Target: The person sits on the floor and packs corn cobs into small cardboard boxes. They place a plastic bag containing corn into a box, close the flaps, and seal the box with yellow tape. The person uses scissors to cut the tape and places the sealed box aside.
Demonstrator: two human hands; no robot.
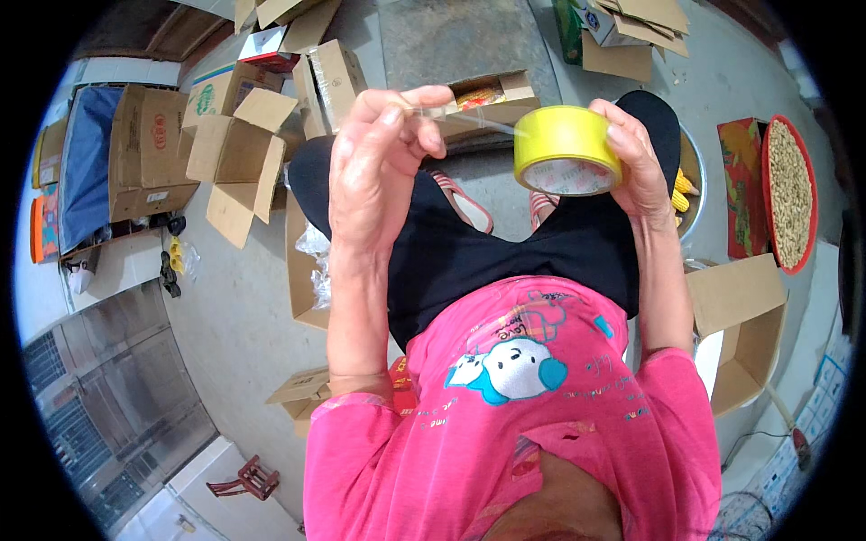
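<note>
A roll of yellow packing tape (567,150) is held at its right side by my right hand (636,159). A clear strip runs from the roll leftwards to my left hand (385,155), which pinches its end between thumb and fingers. Beyond the strip, on the floor in front of my feet, a small open cardboard box (492,111) holds corn cobs (479,97). Both hands are raised above my knees, apart from each other.
Open cardboard boxes (237,159) stand at the left, another (744,338) at the lower right. At the right are a metal basin (700,179) with corn cobs, partly behind my knee, and a red tray of peanuts (790,196). A small stool (254,479) is at the lower left.
</note>
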